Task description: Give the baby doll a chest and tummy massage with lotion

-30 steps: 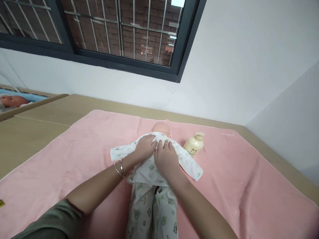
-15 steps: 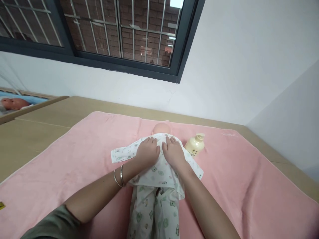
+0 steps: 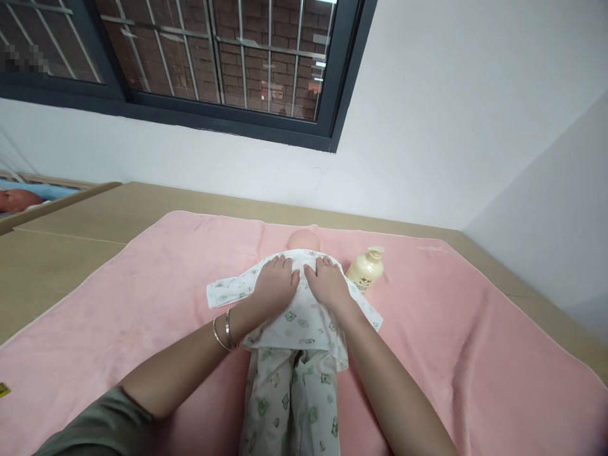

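Note:
A baby doll point(image 3: 304, 240) lies lengthwise in front of me, its bald head at the far end. It wears a white printed shirt point(image 3: 304, 324) and matching trousers point(image 3: 266, 402) with green figures. My left hand point(image 3: 275, 283) rests flat on the upper left of the shirt, fingers stretched toward the doll's head. On the upper right of the shirt lies my right hand point(image 3: 329, 285), also flat, its fingers extended. Both thumbs point inward with a small gap between them. Neither hand grips anything visible. The shirt's sleeves spread out to both sides.
A pale yellow pump bottle point(image 3: 367, 271) leans beside the doll's right-hand sleeve. Pink blanket point(image 3: 142, 304) covers much of the tan surface point(image 3: 76, 212). Beyond stand a white wall and a barred window point(image 3: 228, 57). Another doll point(image 3: 18, 200) lies at the far left.
The whole view has shifted slightly, so everything sits a little further left and higher. Both hands stay on the shirt in nearly the same place.

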Demonstrator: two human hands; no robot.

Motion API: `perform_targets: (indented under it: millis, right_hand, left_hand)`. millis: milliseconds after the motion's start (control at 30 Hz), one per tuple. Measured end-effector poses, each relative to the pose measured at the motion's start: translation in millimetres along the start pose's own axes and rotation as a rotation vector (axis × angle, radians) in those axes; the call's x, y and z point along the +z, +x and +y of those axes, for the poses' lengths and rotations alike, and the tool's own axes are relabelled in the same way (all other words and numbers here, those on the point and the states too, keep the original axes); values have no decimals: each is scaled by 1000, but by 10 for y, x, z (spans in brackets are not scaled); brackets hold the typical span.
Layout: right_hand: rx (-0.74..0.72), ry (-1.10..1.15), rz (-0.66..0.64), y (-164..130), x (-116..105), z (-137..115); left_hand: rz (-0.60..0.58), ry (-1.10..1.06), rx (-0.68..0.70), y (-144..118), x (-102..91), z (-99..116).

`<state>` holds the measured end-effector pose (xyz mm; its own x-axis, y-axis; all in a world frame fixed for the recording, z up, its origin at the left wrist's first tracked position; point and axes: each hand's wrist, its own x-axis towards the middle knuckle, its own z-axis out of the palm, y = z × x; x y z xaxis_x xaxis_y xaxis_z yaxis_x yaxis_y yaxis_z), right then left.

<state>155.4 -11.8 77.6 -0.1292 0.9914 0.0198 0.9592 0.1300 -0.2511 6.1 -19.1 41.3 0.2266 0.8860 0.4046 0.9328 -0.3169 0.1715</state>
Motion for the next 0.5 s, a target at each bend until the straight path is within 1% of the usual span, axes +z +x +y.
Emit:
perform_targets:
  millis: [100,200,267,367,433,500]
  right_hand:
    - [16,10,8,38,26,37]
    - [27,5,16,32,57,19]
    - [29,-6,25,20,59,-4]
    - [28,-52,52,-25,46,-60]
    - [23,-100,75,-89,52,-121]
    - [-14,-160,99,-176,90,-193]
  left_hand:
    - [16,83,39,-94,-28,105]
    - [13,94,65,-124,-58,140]
    - [-2,55,56,-88,-63,104]
    - [-36,-46,-19,20,-32,-16]
    - [-67,-127,-68,88,6,-99]
    - [-89,-193,-84,128,40,-155]
